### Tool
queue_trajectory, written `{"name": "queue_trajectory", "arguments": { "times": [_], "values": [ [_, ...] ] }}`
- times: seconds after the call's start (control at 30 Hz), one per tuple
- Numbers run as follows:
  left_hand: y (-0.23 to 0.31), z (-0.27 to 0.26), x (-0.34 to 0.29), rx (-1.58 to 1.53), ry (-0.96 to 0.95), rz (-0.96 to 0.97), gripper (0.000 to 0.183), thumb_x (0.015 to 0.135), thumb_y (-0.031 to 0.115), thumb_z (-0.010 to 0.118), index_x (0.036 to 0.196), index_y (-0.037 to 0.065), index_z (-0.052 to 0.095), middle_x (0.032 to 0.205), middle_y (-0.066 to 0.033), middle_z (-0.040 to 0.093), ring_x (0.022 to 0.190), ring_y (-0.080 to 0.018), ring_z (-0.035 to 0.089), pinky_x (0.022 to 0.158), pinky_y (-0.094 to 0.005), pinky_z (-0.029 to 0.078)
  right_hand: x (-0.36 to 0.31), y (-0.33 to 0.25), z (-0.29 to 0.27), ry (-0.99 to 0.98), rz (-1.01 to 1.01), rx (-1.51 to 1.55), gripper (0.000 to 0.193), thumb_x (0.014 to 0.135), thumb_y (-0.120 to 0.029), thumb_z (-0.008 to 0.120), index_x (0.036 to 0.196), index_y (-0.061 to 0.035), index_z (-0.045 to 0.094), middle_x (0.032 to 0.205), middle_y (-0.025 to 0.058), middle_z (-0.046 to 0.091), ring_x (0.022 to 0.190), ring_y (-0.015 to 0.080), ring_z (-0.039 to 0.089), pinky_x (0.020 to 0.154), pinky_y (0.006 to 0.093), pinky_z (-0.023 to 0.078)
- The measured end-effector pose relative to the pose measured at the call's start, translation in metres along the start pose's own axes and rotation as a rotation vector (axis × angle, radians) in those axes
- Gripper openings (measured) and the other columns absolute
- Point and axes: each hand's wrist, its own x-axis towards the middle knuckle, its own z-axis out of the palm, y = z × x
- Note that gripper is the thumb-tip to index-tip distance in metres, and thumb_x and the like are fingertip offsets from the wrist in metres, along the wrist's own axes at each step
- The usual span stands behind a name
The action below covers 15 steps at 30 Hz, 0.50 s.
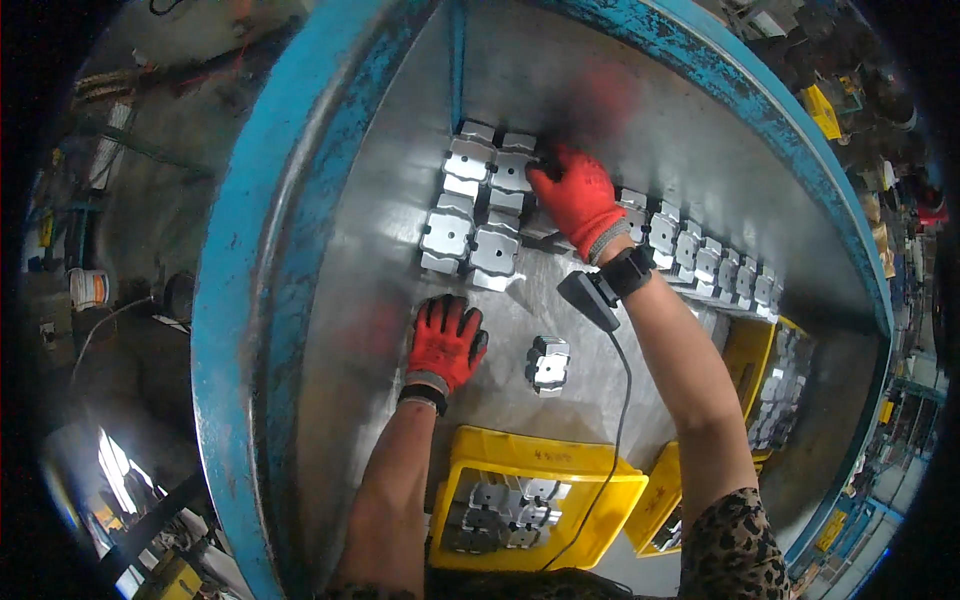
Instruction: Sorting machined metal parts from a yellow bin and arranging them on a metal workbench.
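Got right hand (578, 200) at upper-right metal block (511, 172) of left group, with fingers curled by its right edge; can't tell if clamped on anything. Resting left hand (446, 342) on metal table (500, 388), with fingers apart. Seeing one loose block (550, 368) between left hand and right forearm (690, 380), beyond yellow bin (500, 446).

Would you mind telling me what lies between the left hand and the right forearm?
In the head view, a metal piece and a black cable.

The parts (494, 262) look like smooth metal, the crates (500, 446) plastic (faintly glossy).
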Motion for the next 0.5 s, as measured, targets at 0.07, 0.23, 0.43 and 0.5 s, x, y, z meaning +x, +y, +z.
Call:
{"name": "queue_trajectory", "arguments": {
  "times": [0.07, 0.23, 0.43, 0.5],
  "values": [
    [0.000, -0.002, 0.002, -0.015, -0.035, 0.012, 0.057, 0.100, 0.048, 0.071, 0.147, 0.016, 0.064, 0.159, -0.0194, 0.054, 0.150, -0.0457, 0.046, 0.130, -0.0672, 0.031, 0.000, 0.004, -0.003, 0.010, -0.017, -0.007, 0.047, 0.099, -0.040, 0.073, 0.133, -0.0083, 0.076, 0.122, 0.0252, 0.078, 0.116, 0.0470, 0.072, 0.101, 0.0566, 0.058],
    [0.002, -0.002, 0.004, -0.019, -0.047, 0.015, 0.060, 0.098, 0.049, 0.074, 0.148, 0.017, 0.064, 0.159, -0.0179, 0.053, 0.151, -0.0453, 0.045, 0.130, -0.0679, 0.030, 0.000, 0.010, -0.010, -0.001, -0.121, -0.007, 0.051, 0.097, -0.038, 0.075, 0.137, -0.0074, 0.075, 0.124, 0.0250, 0.078, 0.116, 0.0475, 0.073, 0.103, 0.0556, 0.058],
    [-0.004, 0.004, -0.006, -0.029, 0.000, 0.009, 0.057, 0.100, 0.048, 0.073, 0.148, 0.018, 0.064, 0.159, -0.0162, 0.053, 0.151, -0.0447, 0.045, 0.130, -0.0680, 0.030, -0.008, -0.017, -0.013, -0.071, -0.015, 0.145, 0.046, 0.094, -0.036, 0.079, 0.130, -0.0060, 0.079, 0.123, 0.0241, 0.080, 0.118, 0.0448, 0.074, 0.104, 0.0534, 0.059],
    [-0.001, 0.003, -0.001, -0.036, 0.003, 0.014, 0.057, 0.100, 0.048, 0.072, 0.148, 0.018, 0.064, 0.159, -0.0159, 0.053, 0.151, -0.0445, 0.045, 0.130, -0.0679, 0.030, -0.006, -0.013, -0.006, 0.002, -0.023, 0.208, 0.046, 0.093, -0.036, 0.081, 0.127, -0.0057, 0.080, 0.122, 0.0240, 0.081, 0.116, 0.0444, 0.075, 0.102, 0.0530, 0.059]
  ]
}}
